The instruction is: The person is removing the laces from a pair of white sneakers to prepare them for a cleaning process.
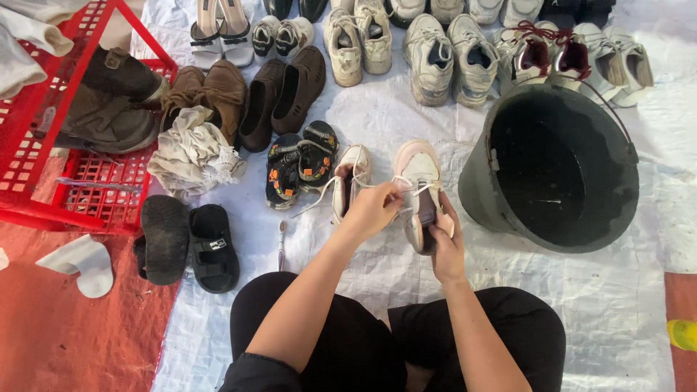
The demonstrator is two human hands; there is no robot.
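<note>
Sneaker, pale pink and white [420,190], held off the sheet at centre frame, toe toward 12 o'clock, laces partly loose.

Items, left to right:
- Red plastic crate [43,167], 9 o'clock, holding worn brown boots [109,101]; a crumpled cream cloth [192,149] lies against its right side.
- Black sandals [187,243], 8 o'clock; white insole [83,263] beside them on the red mat.
- Toothbrush [282,243], upright on the white tarp [617,305], just left of the person's left forearm.
- Second sneaker [350,180], the mate, lying on the tarp at 11 o'clock of the held one, its lace [316,199] trailing outward.
- Left hand [372,210]: fingers pinched narrow on the held sneaker's lace near the tongue.
- Right hand [446,247]: fingers wrapped round the sneaker's heel and side, bearing its weight.
- Black bucket [555,170], 2 o'clock, tipped toward the person; its inside is too dark to read.
- Rows of pale trainers [450,58], 12 o'clock.

Risks, as judged: a hard tug on the lace could twist the sneaker out of the one supporting hand. The mate's trailing lace may snag a wrist. The tilted bucket, close to the right elbow, could roll if nudged.
</note>
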